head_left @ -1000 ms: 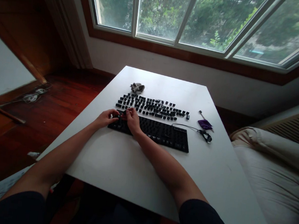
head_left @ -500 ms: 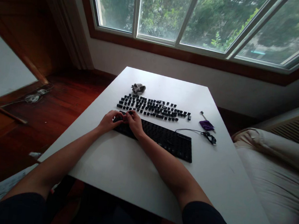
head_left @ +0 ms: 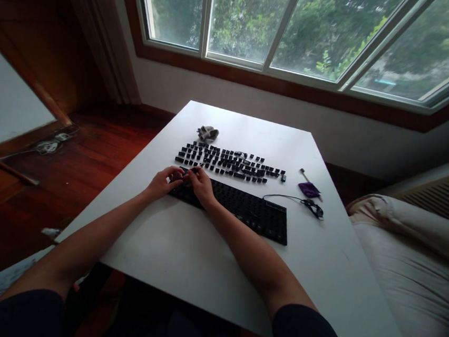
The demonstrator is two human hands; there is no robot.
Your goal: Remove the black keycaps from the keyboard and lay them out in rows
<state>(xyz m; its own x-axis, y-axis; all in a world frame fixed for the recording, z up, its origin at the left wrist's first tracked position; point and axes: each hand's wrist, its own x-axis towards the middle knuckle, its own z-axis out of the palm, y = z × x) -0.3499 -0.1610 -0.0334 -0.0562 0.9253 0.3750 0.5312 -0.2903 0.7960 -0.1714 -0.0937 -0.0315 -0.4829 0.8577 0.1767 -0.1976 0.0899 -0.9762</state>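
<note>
A black keyboard (head_left: 240,206) lies on the white table (head_left: 149,246), stripped of keycaps over the part that shows. My left hand (head_left: 164,182) curls at its left end, thumb and fingers bent together; whatever they hold is too small to make out. Close beside it, my right hand (head_left: 201,185) pinches a small thin dark thing whose kind I cannot tell. Both hands hide the keyboard's left corner. Just beyond them, loose black keycaps (head_left: 225,161) are spread in rows.
A crumpled grey cloth (head_left: 207,133) lies behind the keycaps. To the right are a purple cloth (head_left: 309,189), a small brush (head_left: 302,172) and the coiled keyboard cable (head_left: 313,208). A pale upholstered seat (head_left: 389,269) stands past the table's right edge.
My right fingers have shifted slightly, and the thin dark thing now shows above their tips. My left hand stays nearly in place at the keyboard's left end.
</note>
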